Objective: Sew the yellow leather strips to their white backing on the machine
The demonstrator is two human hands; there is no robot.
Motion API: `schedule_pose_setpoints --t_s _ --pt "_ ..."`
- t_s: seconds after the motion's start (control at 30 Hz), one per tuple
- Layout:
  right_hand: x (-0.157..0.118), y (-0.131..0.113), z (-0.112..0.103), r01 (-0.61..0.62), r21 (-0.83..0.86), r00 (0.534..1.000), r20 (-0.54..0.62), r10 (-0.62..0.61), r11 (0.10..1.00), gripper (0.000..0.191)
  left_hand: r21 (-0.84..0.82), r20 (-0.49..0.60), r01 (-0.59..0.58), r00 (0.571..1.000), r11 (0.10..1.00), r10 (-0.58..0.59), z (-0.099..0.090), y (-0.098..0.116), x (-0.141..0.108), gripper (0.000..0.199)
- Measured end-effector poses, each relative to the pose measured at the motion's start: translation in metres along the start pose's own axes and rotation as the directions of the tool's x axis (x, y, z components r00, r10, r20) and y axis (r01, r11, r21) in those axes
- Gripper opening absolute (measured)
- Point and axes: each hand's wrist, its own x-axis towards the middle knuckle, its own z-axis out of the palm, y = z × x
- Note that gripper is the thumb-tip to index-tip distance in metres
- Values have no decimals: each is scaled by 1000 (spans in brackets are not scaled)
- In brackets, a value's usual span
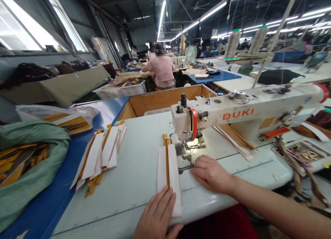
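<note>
My left hand (159, 213) lies flat, fingers stretched out, on the lower end of a white panel piece (175, 177). A mustard-yellow zipper (167, 165) runs lengthwise down the middle of this piece, with a metal pull near its far end. The piece rests on the sewing machine table, left of the presser foot (196, 144). My right hand (212, 174) rests on the table just in front of the needle area, its fingers curled together. Anything inside those fingers is hidden. The sewing machine (248, 110) stands beyond both hands.
Stacked white-and-yellow zipper pieces (102, 149) lie to the left. A green cloth bundle (49, 156) holds more yellow strips. More strips (234, 141) lie under the machine arm. A tray (305, 153) of metal rings sits right. A person (161, 68) sits ahead, back turned.
</note>
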Motion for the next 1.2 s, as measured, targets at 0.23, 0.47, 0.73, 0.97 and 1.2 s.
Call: schedule_pose_setpoints --t_s 0.23,0.47,0.73,0.97,1.2 --pt "-11 -14 -4 -125 76 992 4 125 989 26 -342 -110 292 932 893 -347 -15 -8 1 22" --pt "-12 -16 2 -153 132 987 -26 157 979 24 -826 306 549 247 -128 -919 -55 -70 9 23" --pt "-17 -13 6 -148 132 988 -15 151 980 25 -847 422 334 -51 -413 -905 -72 -72 22 26" --pt "-17 -14 5 -157 135 987 -6 160 978 26 -847 463 224 -135 -482 -876 -81 -73 27 19" --pt "-18 -14 7 -161 122 987 1 162 979 24 -852 445 229 -157 -470 -882 -83 -79 23 16"
